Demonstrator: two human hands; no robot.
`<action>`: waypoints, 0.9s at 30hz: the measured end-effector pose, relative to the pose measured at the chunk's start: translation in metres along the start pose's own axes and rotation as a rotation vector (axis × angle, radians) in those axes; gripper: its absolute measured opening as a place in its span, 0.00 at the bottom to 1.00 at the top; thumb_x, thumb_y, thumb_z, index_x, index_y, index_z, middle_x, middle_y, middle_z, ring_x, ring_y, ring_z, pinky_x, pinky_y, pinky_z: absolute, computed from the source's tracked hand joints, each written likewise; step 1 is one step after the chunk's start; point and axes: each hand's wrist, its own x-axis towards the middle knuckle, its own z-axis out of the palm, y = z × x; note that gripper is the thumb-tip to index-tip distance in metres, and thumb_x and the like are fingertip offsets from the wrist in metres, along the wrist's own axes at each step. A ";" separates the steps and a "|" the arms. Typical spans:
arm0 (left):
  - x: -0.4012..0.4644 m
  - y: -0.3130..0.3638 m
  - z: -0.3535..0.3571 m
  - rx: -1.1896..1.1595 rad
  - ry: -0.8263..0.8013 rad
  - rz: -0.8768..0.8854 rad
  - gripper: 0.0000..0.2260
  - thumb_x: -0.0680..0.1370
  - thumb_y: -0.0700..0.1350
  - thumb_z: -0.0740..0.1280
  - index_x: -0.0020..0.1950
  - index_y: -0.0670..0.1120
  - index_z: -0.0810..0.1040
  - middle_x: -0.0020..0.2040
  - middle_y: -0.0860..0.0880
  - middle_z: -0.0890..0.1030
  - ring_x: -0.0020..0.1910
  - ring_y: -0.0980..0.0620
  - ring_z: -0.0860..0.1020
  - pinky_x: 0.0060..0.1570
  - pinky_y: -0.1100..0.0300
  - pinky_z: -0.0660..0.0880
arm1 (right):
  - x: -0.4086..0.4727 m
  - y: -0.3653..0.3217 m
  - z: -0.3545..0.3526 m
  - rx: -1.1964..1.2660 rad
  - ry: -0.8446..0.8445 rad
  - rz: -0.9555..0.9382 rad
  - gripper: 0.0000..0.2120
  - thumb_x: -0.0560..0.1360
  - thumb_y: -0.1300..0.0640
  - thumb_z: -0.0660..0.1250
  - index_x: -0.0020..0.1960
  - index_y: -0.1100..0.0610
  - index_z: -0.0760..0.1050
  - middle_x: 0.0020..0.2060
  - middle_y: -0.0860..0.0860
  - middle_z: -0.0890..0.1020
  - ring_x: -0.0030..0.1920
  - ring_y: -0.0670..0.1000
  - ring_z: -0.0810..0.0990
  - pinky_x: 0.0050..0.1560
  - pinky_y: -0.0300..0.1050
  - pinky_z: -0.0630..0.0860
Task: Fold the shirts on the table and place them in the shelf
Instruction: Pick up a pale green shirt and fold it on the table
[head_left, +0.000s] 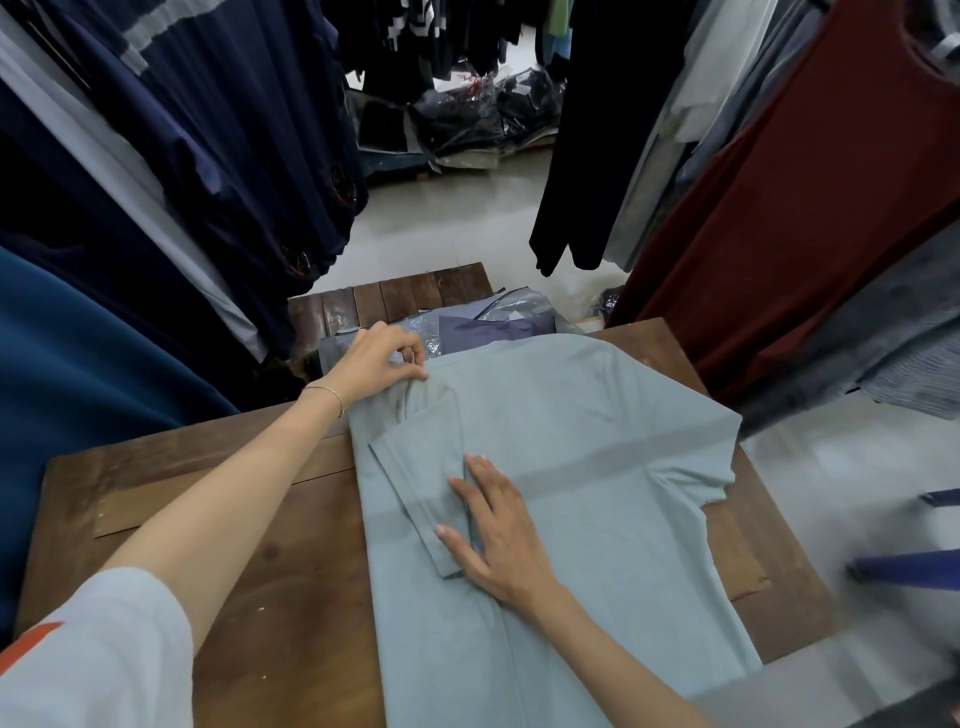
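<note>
The dark brown wooden table (270, 597) fills the lower half of the head view, with racks of hanging navy, white and maroon garments (171, 156) crowding it from 9 to 3 o'clock. On the table lies the task's thing, a pale grey-blue cotton shirt (571, 467), spread flat from the centre toward 6 o'clock, its far shoulder at 12 o'clock, its body running off the near edge. Its left side is already turned in, the short sleeve (426, 467) folded back over the body; the right sleeve, toward 3 o'clock, is still spread out. Just beyond the shirt at 12 o'clock sits a clear plastic bag holding purple-grey clothing (498, 325). The step in hand looks like setting the first side fold. The left hand (376, 364) pinches the shirt's shoulder edge at about 11 o'clock, fingers curled on the cloth. The right hand (498, 530) lies open and flat at the centre, fingers straight, pressing the folded sleeve down. The next move probably calls for both hands to release, reach to 3 o'clock, and bring the right side and sleeve over to match, keeping the edges parallel. No shelf is in view.
</note>
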 end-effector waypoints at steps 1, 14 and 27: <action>-0.002 0.001 0.003 0.006 0.031 -0.003 0.07 0.72 0.53 0.72 0.39 0.58 0.75 0.40 0.59 0.74 0.49 0.52 0.71 0.55 0.49 0.67 | 0.000 0.000 0.000 0.003 -0.003 0.000 0.26 0.79 0.40 0.57 0.67 0.57 0.71 0.72 0.55 0.67 0.74 0.53 0.63 0.71 0.50 0.62; -0.010 0.038 0.037 -0.127 0.008 -0.042 0.06 0.71 0.54 0.73 0.37 0.56 0.79 0.37 0.56 0.81 0.39 0.56 0.75 0.52 0.51 0.71 | 0.000 -0.004 -0.003 -0.003 -0.012 0.007 0.26 0.79 0.39 0.57 0.66 0.57 0.72 0.70 0.55 0.69 0.72 0.54 0.65 0.70 0.50 0.63; -0.091 0.055 0.093 0.180 0.250 0.095 0.21 0.80 0.54 0.53 0.69 0.49 0.72 0.70 0.48 0.72 0.69 0.46 0.68 0.68 0.47 0.59 | 0.000 0.001 0.005 -0.010 -0.016 -0.005 0.19 0.78 0.50 0.60 0.66 0.56 0.72 0.70 0.57 0.69 0.72 0.55 0.66 0.70 0.52 0.65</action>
